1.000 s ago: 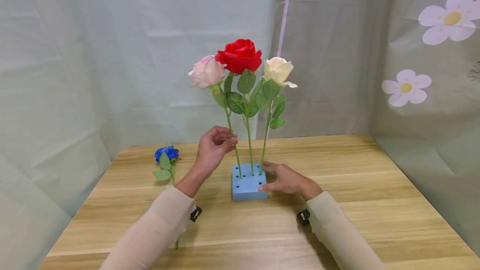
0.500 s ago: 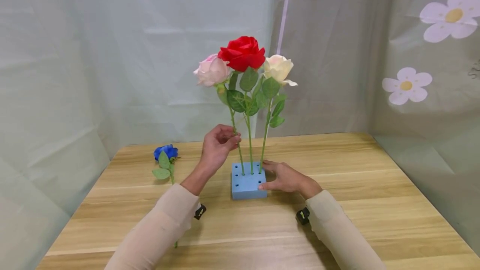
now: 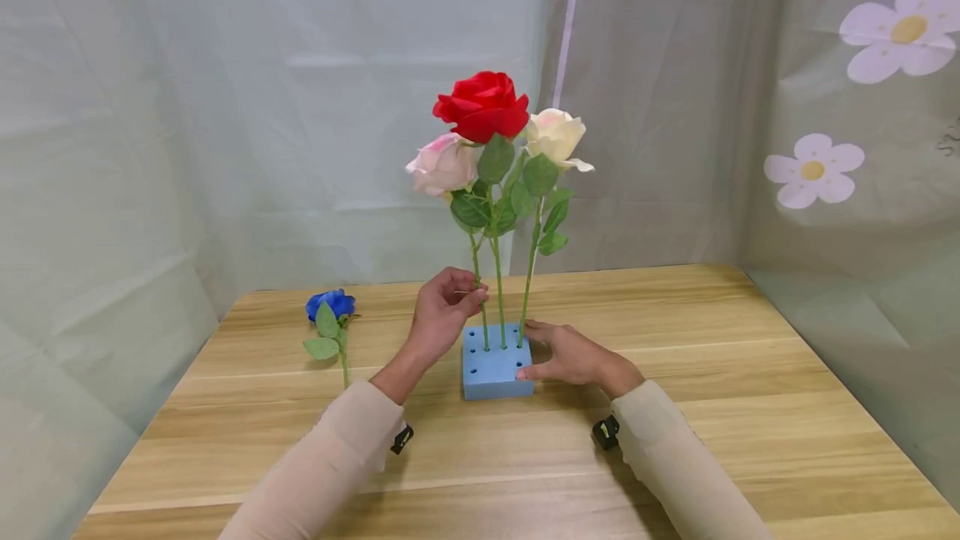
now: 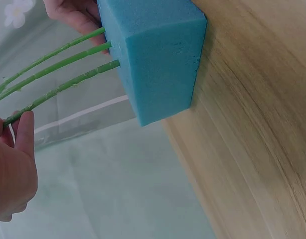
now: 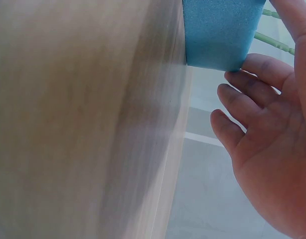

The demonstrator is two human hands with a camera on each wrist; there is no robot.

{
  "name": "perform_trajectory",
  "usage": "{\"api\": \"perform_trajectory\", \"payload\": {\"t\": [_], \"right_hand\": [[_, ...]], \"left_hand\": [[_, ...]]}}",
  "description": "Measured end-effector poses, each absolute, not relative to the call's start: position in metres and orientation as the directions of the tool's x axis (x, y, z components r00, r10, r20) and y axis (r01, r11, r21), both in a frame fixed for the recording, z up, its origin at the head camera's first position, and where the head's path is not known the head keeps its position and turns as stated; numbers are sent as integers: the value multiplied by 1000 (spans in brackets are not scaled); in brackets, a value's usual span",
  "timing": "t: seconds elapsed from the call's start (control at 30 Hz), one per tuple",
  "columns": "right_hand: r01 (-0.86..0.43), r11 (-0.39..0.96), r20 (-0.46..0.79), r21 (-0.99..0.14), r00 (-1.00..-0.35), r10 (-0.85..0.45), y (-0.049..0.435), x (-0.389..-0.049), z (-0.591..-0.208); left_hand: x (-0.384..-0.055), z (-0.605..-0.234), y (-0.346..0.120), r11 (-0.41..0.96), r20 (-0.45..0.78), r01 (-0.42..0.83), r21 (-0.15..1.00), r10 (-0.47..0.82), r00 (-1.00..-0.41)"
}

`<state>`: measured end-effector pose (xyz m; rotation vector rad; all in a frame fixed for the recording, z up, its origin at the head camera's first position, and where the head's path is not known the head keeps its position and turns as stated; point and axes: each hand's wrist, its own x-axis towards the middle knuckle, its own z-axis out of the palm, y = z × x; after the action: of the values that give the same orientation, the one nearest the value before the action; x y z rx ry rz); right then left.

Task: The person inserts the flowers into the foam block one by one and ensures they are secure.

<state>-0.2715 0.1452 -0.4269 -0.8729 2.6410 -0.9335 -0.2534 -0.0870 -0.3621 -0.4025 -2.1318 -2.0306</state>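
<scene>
Blue block: the block point(image 3: 497, 383) sits on the wooden counter point(image 3: 750, 407), its holed top facing up, with three stems standing at holes in one row; other dark holes show nearer its front and back edges.
Pink rose: the pink rose point(image 3: 444, 165) is the leftmost of the three, its stem's lower end meeting the block at a hole; how deep it goes cannot be told.
Red rose: the red rose point(image 3: 486, 102) stands in the middle, its bloom highest.
Cream rose: the cream rose point(image 3: 557, 138) stands at the right, its stem leaning slightly outward.
Left hand: the left hand point(image 3: 442, 311) is nearly closed, thumb and fingertips pinching the pink rose's stem above the block.
Right hand: the right hand point(image 3: 572, 355) is spread, fingers relaxed, touching the block's right side.
Blue rose: the blue rose point(image 3: 331, 305) lies on the counter at the left, its stem partly hidden by the left sleeve point(image 3: 330, 457).
</scene>
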Motion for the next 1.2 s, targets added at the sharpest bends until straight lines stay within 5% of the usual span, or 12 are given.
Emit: {"api": "perform_trajectory", "payload": {"t": [1.2], "right_hand": [[-452,625,-17,-636,-802,-597,145,-267,-425]], "left_hand": [[-250,-350,-120,266,283,288,920,57,-957]]}}
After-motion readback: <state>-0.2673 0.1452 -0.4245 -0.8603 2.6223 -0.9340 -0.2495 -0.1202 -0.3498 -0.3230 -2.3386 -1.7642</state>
